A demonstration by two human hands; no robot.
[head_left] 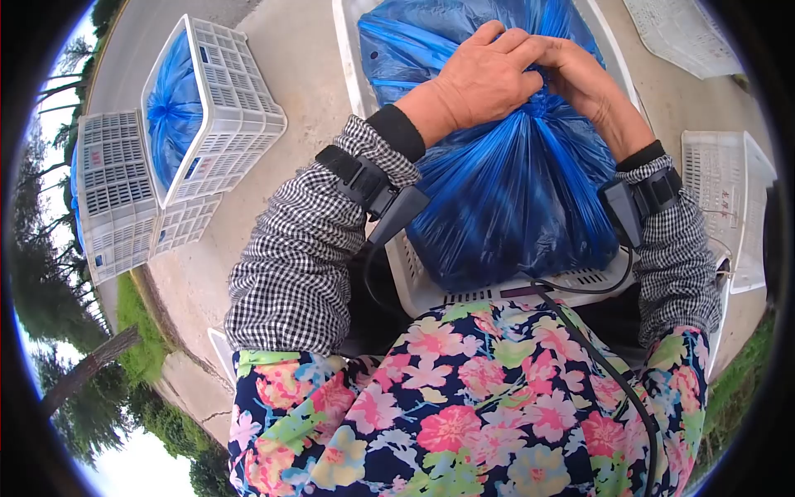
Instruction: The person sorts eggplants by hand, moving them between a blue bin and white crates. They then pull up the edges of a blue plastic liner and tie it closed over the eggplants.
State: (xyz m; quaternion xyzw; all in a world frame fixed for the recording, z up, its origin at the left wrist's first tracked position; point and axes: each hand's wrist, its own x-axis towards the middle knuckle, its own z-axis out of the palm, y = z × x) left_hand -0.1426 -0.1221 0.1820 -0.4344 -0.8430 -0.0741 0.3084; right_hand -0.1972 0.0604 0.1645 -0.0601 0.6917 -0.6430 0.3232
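A full blue plastic bag (505,199) fills a white plastic crate (352,62) right in front of me, its film gathered into tight pleats that run to a bunched neck. Over that neck both hands meet, fingers overlapping. My left hand (484,79) comes in from the left with its fingers curled down on the twisted plastic. From the other side my right hand (584,79) is closed at the same spot, its fingertips partly hidden behind the left hand. The bag's contents show only as dark shapes through the film.
At left, white crates (236,91) are stacked, the upper one holding another tied blue bag (171,112). More white crates (720,199) stand at right and upper right. A black cable (609,373) runs across my floral apron. Concrete ground (310,99) lies around, with grass and trees beyond.
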